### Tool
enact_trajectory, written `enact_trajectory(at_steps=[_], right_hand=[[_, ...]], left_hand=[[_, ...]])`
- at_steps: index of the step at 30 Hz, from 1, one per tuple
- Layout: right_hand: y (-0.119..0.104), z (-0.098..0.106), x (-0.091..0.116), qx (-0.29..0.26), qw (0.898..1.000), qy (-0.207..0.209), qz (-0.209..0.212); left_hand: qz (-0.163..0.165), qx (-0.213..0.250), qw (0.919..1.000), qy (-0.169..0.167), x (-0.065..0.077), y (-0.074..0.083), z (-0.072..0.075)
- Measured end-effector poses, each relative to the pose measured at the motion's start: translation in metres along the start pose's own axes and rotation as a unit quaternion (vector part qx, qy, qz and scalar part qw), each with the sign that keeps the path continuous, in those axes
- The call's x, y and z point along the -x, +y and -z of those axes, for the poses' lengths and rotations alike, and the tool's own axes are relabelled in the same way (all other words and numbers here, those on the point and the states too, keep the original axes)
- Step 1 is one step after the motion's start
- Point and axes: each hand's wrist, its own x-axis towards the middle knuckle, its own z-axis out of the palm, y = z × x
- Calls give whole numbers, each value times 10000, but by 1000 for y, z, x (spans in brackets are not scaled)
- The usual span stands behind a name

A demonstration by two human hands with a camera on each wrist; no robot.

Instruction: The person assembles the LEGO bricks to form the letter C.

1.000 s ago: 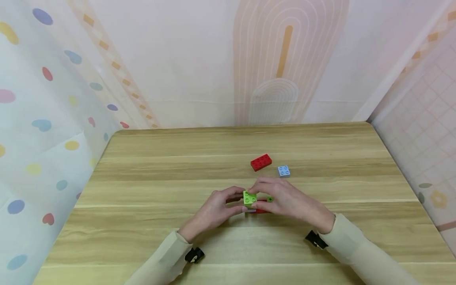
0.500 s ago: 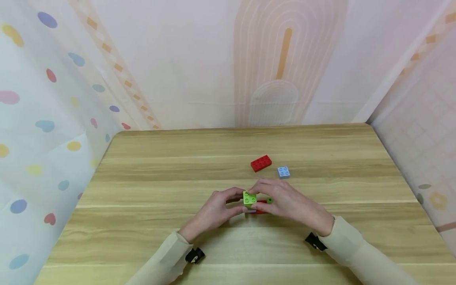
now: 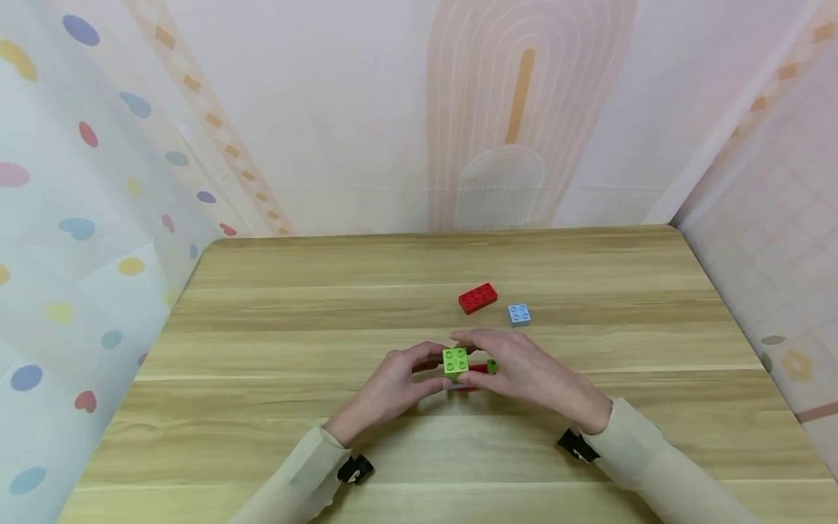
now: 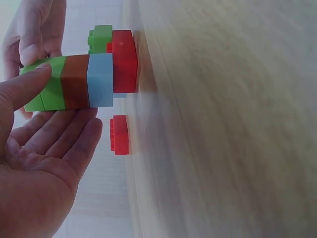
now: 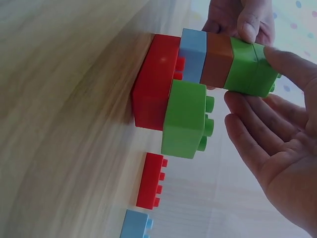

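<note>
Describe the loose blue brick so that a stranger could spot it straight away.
On the wooden table, look just beyond the right hand to two separate bricks. The loose blue brick is the nearer one, on the right. It is small, square and pale, with just four studs, whereas the red brick beside it is clearly longer.

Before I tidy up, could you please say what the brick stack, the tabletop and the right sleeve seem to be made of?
Brick stack: likely hard plastic, smooth with a slight sheen, given crisp edges and moulded studs. Tabletop: wood or wood-look laminate, satin; grain shows, but not which. Right sleeve: probably cloth, matte, with soft folds.
</note>
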Motion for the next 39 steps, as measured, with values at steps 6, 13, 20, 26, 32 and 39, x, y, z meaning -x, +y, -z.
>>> enact_trajectory(at_steps=[6,13,20,26,32,39], right_hand=[[2,8,5,-25,9995,-76,-308],[13,24,8,-116,9975,247,-658],[26,33,3,-93,9973,527,-509],[38,37,-5,11,9969,545,-572],[52,38,-19,101,9975,448,-543],[64,38,-35,182,9975,152,-663]], left_hand=[[-31,160,9999,14,0,1,-2],[60,6,10000,28,-1,4,-3],[107,-15,9999,56,-1,4,-3],[-33,183,9997,155,-3,5,-2],[-205,178,9994,210,-6,9,0],[-330,118,9989,309,-6,11,2]])
